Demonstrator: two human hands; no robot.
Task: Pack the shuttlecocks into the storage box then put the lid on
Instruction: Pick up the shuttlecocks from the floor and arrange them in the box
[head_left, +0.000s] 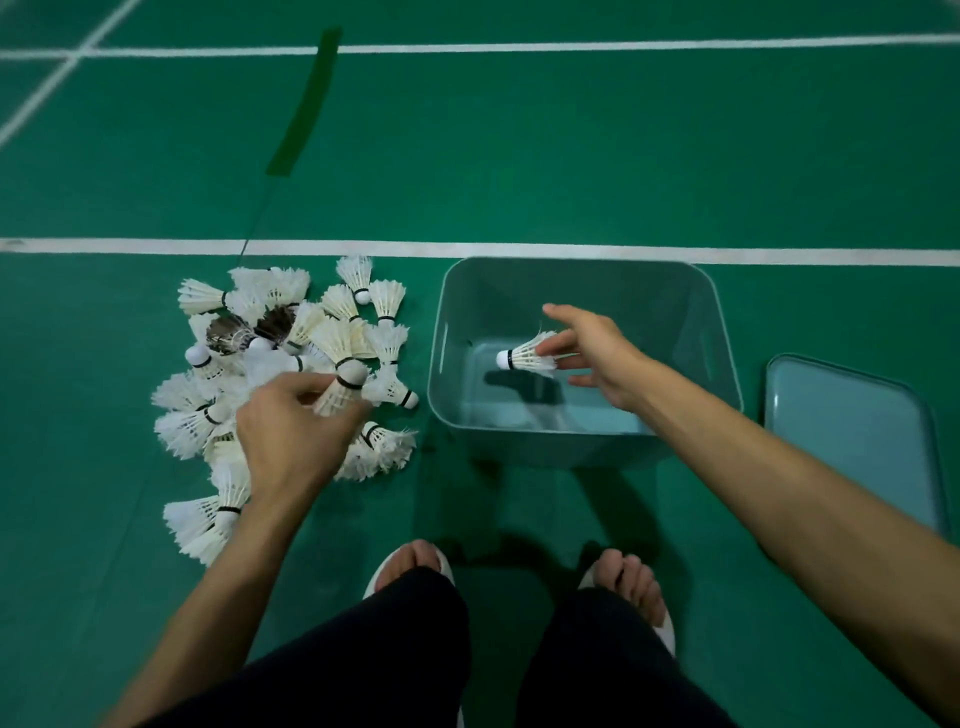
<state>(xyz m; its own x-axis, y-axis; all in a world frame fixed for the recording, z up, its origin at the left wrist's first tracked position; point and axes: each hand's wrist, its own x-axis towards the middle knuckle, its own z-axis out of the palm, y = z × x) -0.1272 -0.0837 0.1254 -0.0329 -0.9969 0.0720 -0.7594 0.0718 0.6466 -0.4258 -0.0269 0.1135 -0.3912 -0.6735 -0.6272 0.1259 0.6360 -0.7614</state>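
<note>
The left hand (291, 436) is closed on a shuttlecock (340, 391), cork up, feathers under the fingers, right above the pile (270, 358) on the green floor (519, 171), which spreads around and beneath that hand. To its right the box (722, 332) stands open, and inside it the right hand (592, 353) has its fingertips on the feathers of a second shuttlecock (524, 356), cork pointing left, fingers fairly spread; whether they still pinch it is unclear. Right of that arm the lid (852, 431) lies flat beside the box.

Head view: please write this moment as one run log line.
right hand: shuttlecock over storage box | left hand: grasping one at pile | lid: off
</note>
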